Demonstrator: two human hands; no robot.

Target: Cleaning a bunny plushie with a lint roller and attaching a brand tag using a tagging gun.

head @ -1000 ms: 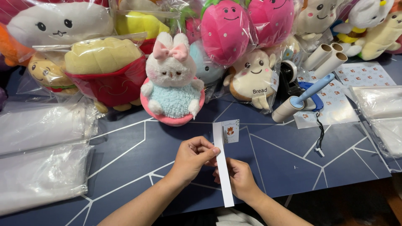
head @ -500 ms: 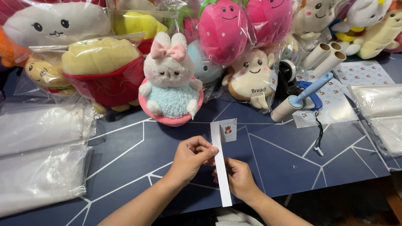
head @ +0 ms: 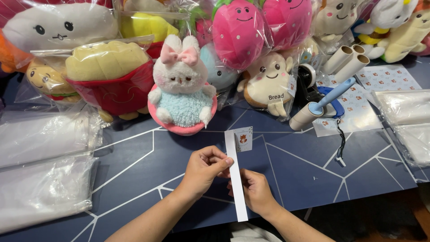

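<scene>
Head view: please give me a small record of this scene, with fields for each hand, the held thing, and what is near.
left hand: pinches the strip near its middle
right hand: supports the strip from beneath
strip: long, white, with a small sticker at its far end
table: dark blue, white lines
behind: bunny plush
right: lint roller
left: clear bags

I see a long white paper backing strip (head: 236,179) pinched between both hands, a small square sticker label with an orange figure (head: 243,139) at its top. Printed sticker sheets (head: 387,78) lie far right on the dark tabletop (head: 291,175). Flat clear plastic bags (head: 42,188) stack at left; clear wrapping covers the plush toys (head: 237,31) behind.
</scene>
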